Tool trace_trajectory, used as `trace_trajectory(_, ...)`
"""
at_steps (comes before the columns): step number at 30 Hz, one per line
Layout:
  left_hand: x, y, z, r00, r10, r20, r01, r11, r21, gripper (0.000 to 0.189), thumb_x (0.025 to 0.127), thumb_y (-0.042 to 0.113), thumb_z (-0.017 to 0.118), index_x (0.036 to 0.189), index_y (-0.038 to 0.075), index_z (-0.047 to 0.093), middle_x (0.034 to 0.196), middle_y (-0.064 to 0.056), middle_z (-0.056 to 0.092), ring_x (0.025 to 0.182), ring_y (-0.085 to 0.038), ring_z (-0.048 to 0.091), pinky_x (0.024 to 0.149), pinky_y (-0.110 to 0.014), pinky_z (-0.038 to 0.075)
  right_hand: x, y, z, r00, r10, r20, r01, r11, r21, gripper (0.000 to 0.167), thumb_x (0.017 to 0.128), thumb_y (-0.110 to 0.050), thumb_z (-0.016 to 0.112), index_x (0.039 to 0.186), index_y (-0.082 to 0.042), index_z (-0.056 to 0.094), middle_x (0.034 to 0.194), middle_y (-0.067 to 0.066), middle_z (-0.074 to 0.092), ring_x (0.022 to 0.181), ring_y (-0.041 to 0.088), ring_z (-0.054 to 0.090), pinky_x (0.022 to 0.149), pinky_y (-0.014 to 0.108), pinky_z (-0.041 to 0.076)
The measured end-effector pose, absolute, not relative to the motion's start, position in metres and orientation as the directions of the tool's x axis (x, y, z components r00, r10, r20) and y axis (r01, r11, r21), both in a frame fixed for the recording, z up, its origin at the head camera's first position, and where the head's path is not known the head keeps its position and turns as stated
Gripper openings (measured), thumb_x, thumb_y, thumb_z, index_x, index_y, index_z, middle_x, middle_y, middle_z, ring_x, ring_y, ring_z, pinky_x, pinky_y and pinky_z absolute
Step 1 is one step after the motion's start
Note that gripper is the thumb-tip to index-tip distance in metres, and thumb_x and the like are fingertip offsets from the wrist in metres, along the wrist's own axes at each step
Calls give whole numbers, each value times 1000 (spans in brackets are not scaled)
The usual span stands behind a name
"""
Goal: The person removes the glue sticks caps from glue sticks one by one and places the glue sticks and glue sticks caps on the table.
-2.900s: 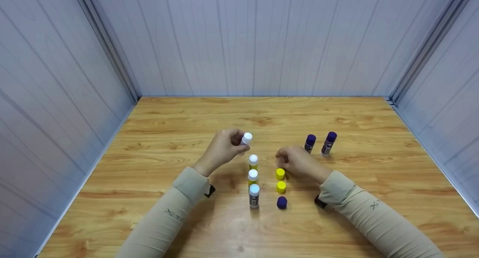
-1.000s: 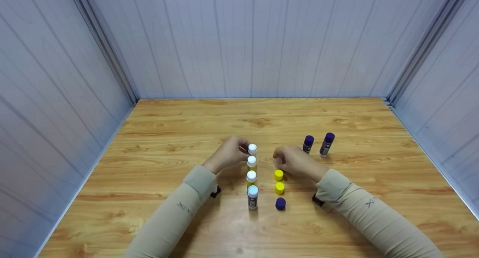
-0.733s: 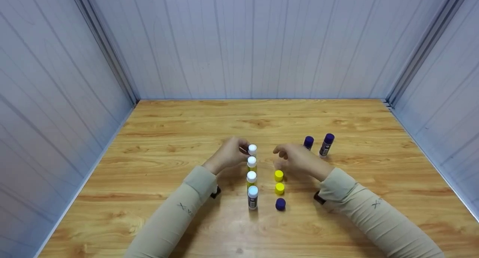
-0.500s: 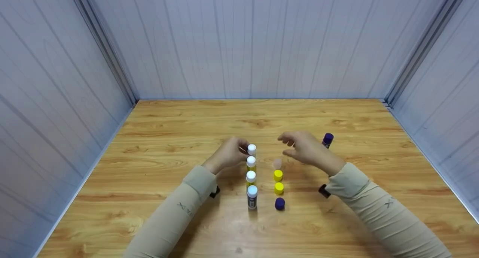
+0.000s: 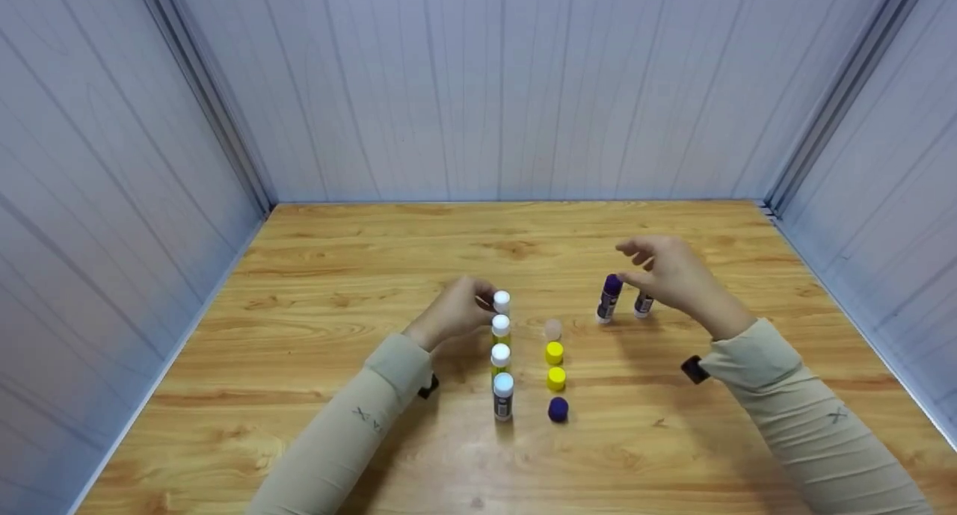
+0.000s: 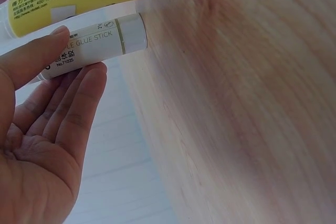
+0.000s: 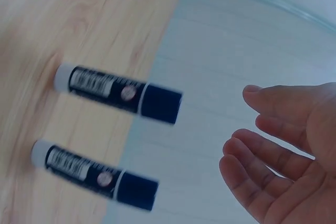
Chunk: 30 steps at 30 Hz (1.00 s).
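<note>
My left hand [image 5: 456, 312] pinches a white glue stick [image 6: 94, 45] between thumb and fingers. That stick stands upright on the table at the far end of a row. Nearer in the row come two yellow glue sticks [image 5: 501, 335] and a dark-labelled glue stick [image 5: 503, 403], all with white tops showing. With fingers spread and nothing held, my right hand [image 5: 673, 276] hovers by two standing glue sticks with purple caps, the left one [image 5: 609, 302] and the right one [image 5: 643, 304]. The hand partly hides the right one in the head view.
Right of the row, loose caps form a second line: a translucent cap [image 5: 552, 330], two yellow caps [image 5: 554, 352] and a purple cap [image 5: 558, 409]. The wooden table [image 5: 336, 261] is bounded by pale panel walls [image 5: 463, 89] at the back and sides.
The left hand has brought the white glue stick down into line with the row. My right hand has left the translucent cap and moved right and away, to the purple-capped sticks.
</note>
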<state>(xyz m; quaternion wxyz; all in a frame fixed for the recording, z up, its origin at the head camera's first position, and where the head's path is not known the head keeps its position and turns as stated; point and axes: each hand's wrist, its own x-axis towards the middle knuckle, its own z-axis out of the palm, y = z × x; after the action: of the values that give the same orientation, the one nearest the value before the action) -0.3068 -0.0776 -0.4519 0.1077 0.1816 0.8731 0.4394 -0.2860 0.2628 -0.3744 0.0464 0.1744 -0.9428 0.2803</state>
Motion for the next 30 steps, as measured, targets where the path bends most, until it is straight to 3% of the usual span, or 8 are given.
trace_trajectory(11,-306,-80,-452,-907,421,-9,240,536,810,14,97,2,81,110,2,80,108,-10,80,103,-23,74,91,-37,65,-292,302,-396,-977,-182,115,-215,838,-501,54,102,-16,76,148,6,60,145,33,63,124,51,65,96,64,59)
trace_trajectory(19,-305,-80,-451,-901,433,-1,249,520,817,12,98,4,80,110,2,79,110,-11,79,105,-25,75,92,-37,65,-296,314,-413,-981,-158,108,-191,833,-519,62,101,-21,79,149,10,56,134,38,66,119,54,67,98,65,58)
trace_trajectory(30,-305,-80,-453,-902,432,-1,251,525,813,16,97,-1,79,112,1,78,110,-11,78,106,-27,74,91,-37,65,-301,316,-432,-983,-158,93,-183,800,-571,47,100,-11,78,138,13,61,118,33,74,109,46,72,94,60,60)
